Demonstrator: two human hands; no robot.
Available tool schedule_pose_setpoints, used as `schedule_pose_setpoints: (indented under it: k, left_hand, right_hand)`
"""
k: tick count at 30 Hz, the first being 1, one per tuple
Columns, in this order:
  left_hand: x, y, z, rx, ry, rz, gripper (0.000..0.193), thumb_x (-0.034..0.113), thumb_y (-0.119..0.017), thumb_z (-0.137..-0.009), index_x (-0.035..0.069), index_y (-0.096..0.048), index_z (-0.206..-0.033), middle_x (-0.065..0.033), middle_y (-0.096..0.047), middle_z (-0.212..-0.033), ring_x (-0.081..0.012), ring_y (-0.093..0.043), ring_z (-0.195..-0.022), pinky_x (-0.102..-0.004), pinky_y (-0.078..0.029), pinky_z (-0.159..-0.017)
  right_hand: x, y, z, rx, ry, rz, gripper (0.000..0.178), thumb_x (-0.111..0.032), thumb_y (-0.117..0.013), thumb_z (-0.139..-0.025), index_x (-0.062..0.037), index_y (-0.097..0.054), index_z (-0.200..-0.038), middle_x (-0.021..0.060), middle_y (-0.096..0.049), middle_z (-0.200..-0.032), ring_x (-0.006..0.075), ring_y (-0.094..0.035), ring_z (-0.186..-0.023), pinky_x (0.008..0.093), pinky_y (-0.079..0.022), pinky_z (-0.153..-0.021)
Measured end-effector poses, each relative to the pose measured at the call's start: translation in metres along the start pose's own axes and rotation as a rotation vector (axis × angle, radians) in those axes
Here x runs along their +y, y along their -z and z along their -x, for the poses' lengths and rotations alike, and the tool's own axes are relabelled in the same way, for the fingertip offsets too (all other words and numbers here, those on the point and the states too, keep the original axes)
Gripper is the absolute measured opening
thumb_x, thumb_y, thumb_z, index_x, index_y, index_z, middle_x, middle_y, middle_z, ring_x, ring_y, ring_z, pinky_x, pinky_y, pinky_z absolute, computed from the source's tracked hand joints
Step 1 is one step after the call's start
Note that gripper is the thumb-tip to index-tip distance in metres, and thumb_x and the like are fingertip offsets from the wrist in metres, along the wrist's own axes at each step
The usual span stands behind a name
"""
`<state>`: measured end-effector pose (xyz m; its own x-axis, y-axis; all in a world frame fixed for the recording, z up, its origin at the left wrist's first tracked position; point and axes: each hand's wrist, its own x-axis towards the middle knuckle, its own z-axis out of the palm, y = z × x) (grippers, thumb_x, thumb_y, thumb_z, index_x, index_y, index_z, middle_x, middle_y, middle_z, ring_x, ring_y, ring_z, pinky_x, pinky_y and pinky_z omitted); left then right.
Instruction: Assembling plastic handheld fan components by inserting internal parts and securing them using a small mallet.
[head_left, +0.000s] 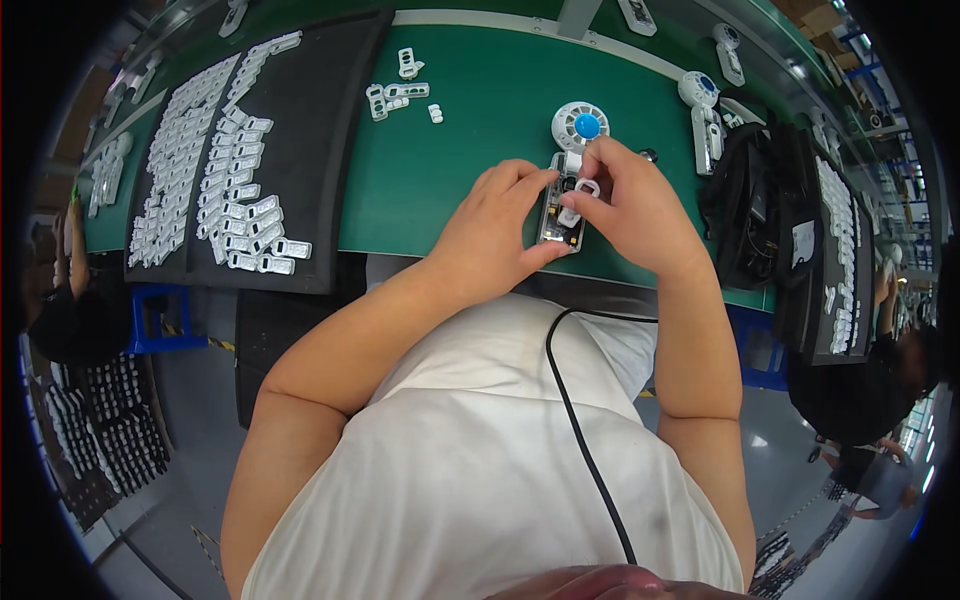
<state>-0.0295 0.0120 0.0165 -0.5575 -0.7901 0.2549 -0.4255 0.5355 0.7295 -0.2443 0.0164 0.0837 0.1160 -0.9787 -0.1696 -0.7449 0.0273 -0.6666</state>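
Note:
On the green table in front of me lies a handheld fan (580, 112) with a round white head and a blue centre. Its handle (549, 226) is uncovered, showing dark and metallic parts inside. My left hand (492, 222) grips the handle along its left side, thumb by the lower end and fingertips near the top. Over the handle, my right hand (645, 208) pinches a small white cover piece (569, 216) with an opening in it between thumb and fingers. The tilted piece hides part of the inside; whether it touches the handle, I cannot tell.
At left, a black foam tray (300, 110) carries rows of white cover pieces (185, 150). Several loose pieces (405, 90) lie on the green table (470, 130). To the right are another fan (700, 110), a black bag (745, 200) and a second tray (822, 310). People sit at both sides.

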Motion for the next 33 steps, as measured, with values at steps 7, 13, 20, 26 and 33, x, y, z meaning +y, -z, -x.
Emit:
schedule_pose_setpoints:
  k: [7,13,20,26,33]
  left_hand:
    - [0.010,0.036,-0.035,-0.028,0.223,0.321,0.060,0.024,-0.081,-0.095,0.000,-0.058,-0.146,-0.0200,-0.059,-0.147,-0.0402,-0.056,-0.139,-0.0468,-0.054,-0.104]
    - [-0.051,0.096,-0.048,0.436,-0.035,-0.794,0.056,0.023,-0.079,-0.097,0.004,-0.061,-0.146,-0.0222,-0.072,-0.128,-0.0413,-0.064,-0.128,-0.0460,-0.056,-0.102]
    - [-0.041,0.129,0.025,0.187,-0.025,-0.603,0.041,0.022,-0.080,-0.094,0.003,-0.072,-0.129,-0.0206,-0.074,-0.122,-0.0406,-0.067,-0.122,-0.0474,-0.056,-0.103]
    - [-0.123,0.242,0.045,0.225,0.555,-0.635,0.020,0.019,-0.078,-0.095,0.006,-0.080,-0.110,-0.0192,-0.076,-0.113,-0.0401,-0.072,-0.108,-0.0484,-0.058,-0.095]
    - [-0.151,0.250,0.039,0.019,0.582,-0.806,0.019,0.019,-0.078,-0.097,0.000,-0.076,-0.101,-0.0195,-0.075,-0.102,-0.0384,-0.074,-0.097,-0.0467,-0.057,-0.085]
  right_hand:
    - [-0.015,-0.008,-0.018,0.287,0.178,-0.180,0.034,-0.016,-0.083,-0.095,-0.0007,-0.065,-0.119,0.0114,-0.072,-0.103,0.0194,-0.071,-0.090,0.0329,-0.057,-0.081]
    - [0.033,0.006,-0.050,0.492,0.406,0.279,0.053,-0.017,-0.080,-0.098,-0.0065,-0.063,-0.147,0.0185,-0.071,-0.135,0.0327,-0.070,-0.121,0.0398,-0.056,-0.104]
    - [0.047,0.002,-0.050,0.129,0.277,0.101,0.061,-0.016,-0.079,-0.098,-0.0066,-0.057,-0.154,0.0214,-0.062,-0.153,0.0393,-0.060,-0.140,0.0428,-0.048,-0.117]
    - [0.044,-0.003,-0.032,0.466,0.364,0.338,0.056,-0.015,-0.077,-0.099,-0.0066,-0.060,-0.151,0.0179,-0.062,-0.154,0.0352,-0.062,-0.139,0.0411,-0.050,-0.113]
    - [0.029,-0.010,0.006,0.505,0.370,0.030,0.037,-0.008,-0.073,-0.099,-0.0038,-0.070,-0.135,0.0143,-0.067,-0.147,0.0230,-0.065,-0.130,0.0321,-0.051,-0.101]
